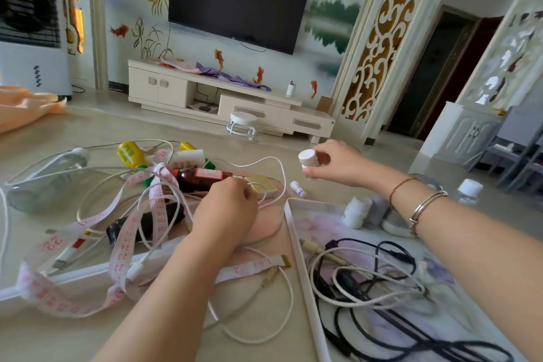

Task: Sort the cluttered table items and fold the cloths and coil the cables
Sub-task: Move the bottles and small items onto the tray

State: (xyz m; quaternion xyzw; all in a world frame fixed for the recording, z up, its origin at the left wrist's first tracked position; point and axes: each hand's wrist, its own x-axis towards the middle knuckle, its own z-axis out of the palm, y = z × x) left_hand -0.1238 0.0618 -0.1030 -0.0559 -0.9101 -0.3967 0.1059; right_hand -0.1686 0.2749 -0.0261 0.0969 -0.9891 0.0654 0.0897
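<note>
Nearest, a white-rimmed rectangular tray with a pale floral base (305, 288) lies at the right of the beige tabletop (35, 329), holding a tangle of black and white cables (382, 297) and, at its far end, a white plastic bottle (355, 211) beside a grey one (377, 210). To the left, a loose white charging cable (282, 320) loops across the table, and a long pink-and-white measuring tape (117, 258) sprawls over another white-edged tray (73, 272) and a dark oblong object (147, 223). The left hand (226, 211) reaches into the clutter with its fingers curled at a small gold-coloured box (261, 185); whether it grips the box or the cable there I cannot tell. A brown glass bottle with a red label (199, 178) lies just beyond. The right hand (338, 163), bangles on its wrist, holds a small brown bottle with a white cap (311, 159) in the air above a tiny white vial (298, 189). Farther back lie yellow bottles (129, 153).
</note>
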